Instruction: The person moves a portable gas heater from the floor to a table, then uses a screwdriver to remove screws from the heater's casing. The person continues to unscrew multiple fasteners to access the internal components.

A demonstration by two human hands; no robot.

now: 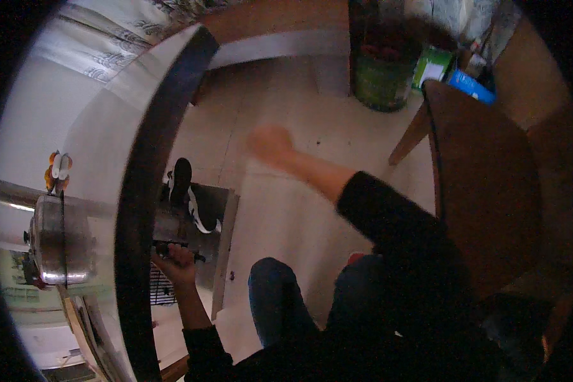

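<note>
Low at the left, beneath the dark edge of a glossy table, my left hand has its fingers curled round a small dark object whose kind I cannot make out. Just beyond it, a pair of black and white shoes rests on a low rack or drawer. My right hand is out over the pale tiled floor, apart from anything. Motion smears its fingers, so their state does not show.
On the table stand a shiny metal pot and a small orange and white ornament. A brown chair fills the right side. At the far right are a green bin, a green box and a blue box.
</note>
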